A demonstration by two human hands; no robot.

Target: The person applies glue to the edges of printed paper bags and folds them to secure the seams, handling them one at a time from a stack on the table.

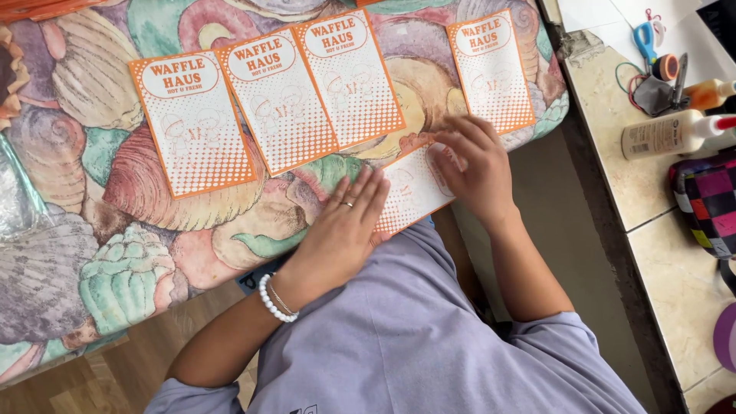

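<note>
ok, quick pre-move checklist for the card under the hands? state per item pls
1. Left hand flat on the orange-and-white card: ok.
2. Right hand fingertips on the card's upper edge: ok.
3. Card fully supported by the shell-patterned cloth: not ok, its lower corner reaches the table edge.
4. Card clear of the far-right card: cannot tell, the right hand hides the gap.
5. Row of three cards out of the hands' way: ok.
6. Glue bottle on the side counter, apart from the cards: ok.
</note>
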